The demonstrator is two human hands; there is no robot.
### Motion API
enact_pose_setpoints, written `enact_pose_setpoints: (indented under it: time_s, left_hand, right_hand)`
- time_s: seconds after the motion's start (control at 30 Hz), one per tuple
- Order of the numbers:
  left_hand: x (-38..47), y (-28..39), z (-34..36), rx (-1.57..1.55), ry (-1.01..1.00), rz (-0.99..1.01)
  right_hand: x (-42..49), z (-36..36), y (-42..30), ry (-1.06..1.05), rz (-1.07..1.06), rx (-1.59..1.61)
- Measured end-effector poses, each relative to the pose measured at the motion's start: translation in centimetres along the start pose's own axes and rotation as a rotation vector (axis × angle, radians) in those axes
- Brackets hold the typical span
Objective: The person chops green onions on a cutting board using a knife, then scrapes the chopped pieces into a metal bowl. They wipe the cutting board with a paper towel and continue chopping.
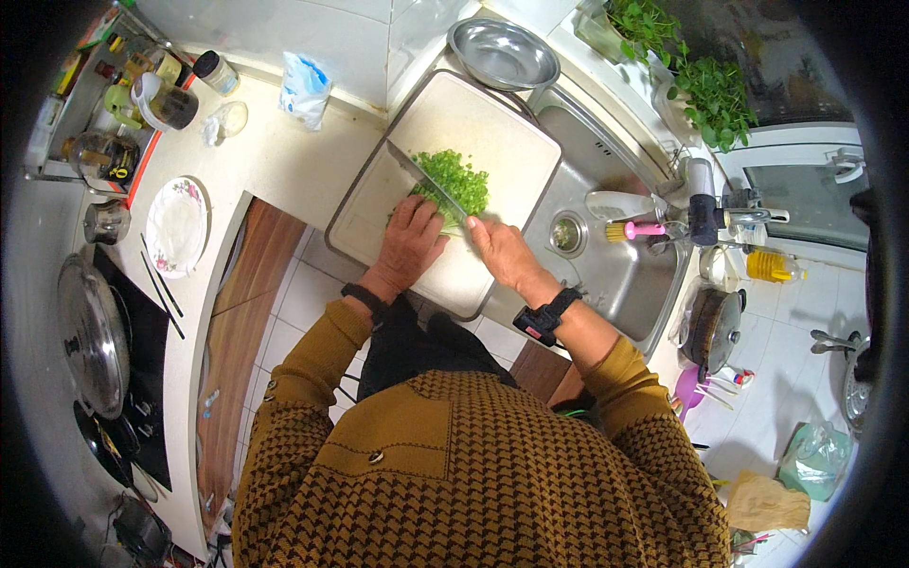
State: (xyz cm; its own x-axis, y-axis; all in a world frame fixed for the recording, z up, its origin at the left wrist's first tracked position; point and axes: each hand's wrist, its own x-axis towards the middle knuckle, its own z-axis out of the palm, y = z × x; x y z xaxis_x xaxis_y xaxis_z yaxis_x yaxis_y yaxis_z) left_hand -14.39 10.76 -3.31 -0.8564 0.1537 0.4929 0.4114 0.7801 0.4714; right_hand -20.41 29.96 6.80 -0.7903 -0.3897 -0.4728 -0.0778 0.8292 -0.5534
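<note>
My right hand (503,255) grips a kitchen knife (429,181) by its handle, which the fingers mostly cover. The blade slants up and left across a heap of finely chopped greens (460,183). With bent fingers, my left hand (410,241) holds uncut green stalks (452,224) down against the board, right beside the blade; most of the stalks are hidden under it. All of this lies on a large cream cutting board (522,138) with a dark rim, which partly overhangs the sink's left side.
A steel bowl (504,53) stands behind the board. To the right is a steel sink (611,298) with a pink-handled brush (643,230) near the faucet (703,206). On the left counter are a floral plate (177,227), black chopsticks (162,284) and a lidded pan (92,337).
</note>
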Motion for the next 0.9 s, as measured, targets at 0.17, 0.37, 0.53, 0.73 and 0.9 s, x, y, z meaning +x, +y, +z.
enact_pose_setpoints:
  time_s: [0.17,0.37,0.53,0.73,0.9]
  left_hand:
    - [-0.1,0.0,-0.4,0.003,0.004,0.017]
    - [-0.1,0.0,-0.7,0.042,-0.013,0.028]
    - [0.0,-0.8,-0.1,0.082,-0.008,0.063]
    - [-0.1,-1.7,-0.3,0.064,-0.015,0.133]
    - [0.3,-1.9,-0.5,0.038,-0.009,0.157]
  right_hand:
    - [-0.2,-0.1,-0.3,0.012,-0.024,0.018]
    - [-0.1,0.0,-0.4,0.001,0.001,0.006]
    - [0.1,0.2,-0.1,-0.005,0.028,0.005]
    - [-0.5,-0.1,-0.7,0.094,-0.076,0.029]
    - [-3.7,-2.7,-2.0,0.029,-0.03,-0.022]
